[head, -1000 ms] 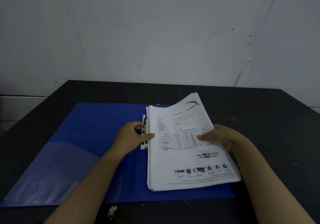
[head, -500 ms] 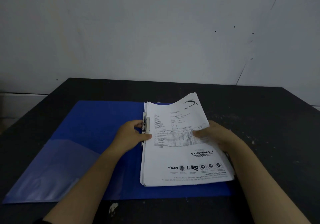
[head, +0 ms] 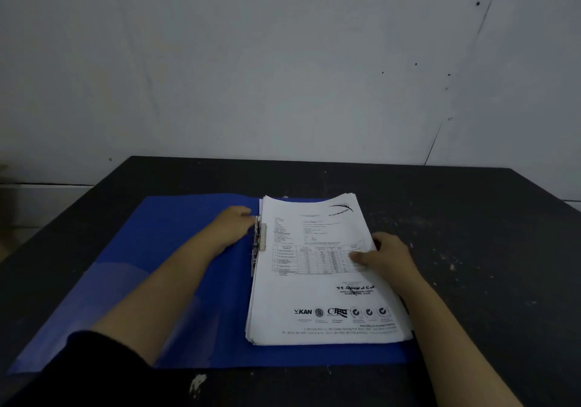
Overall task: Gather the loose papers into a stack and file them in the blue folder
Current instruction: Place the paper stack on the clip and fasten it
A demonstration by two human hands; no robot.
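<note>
The blue folder [head: 163, 268] lies open flat on the dark table. A stack of white printed papers [head: 314, 280] rests on its right half, with the left edge against the metal clip [head: 258, 243] at the spine. My left hand [head: 234, 221] sits beside the clip with its fingertips touching the clip's upper end. My right hand [head: 385, 257] grips the stack's right edge, thumb on top of the top sheet. The sheets' far right corner curls slightly upward.
The black table [head: 471, 249] has pale scuffs and a white fleck [head: 198, 383] near its front edge. A grey wall [head: 283, 60] rises directly behind it. The folder's left flap has a clear pocket [head: 103, 306].
The stack has slid left until its edge meets the clip, and it has settled flatter on the folder. My left hand moved up along the clip; my right hand followed the papers.
</note>
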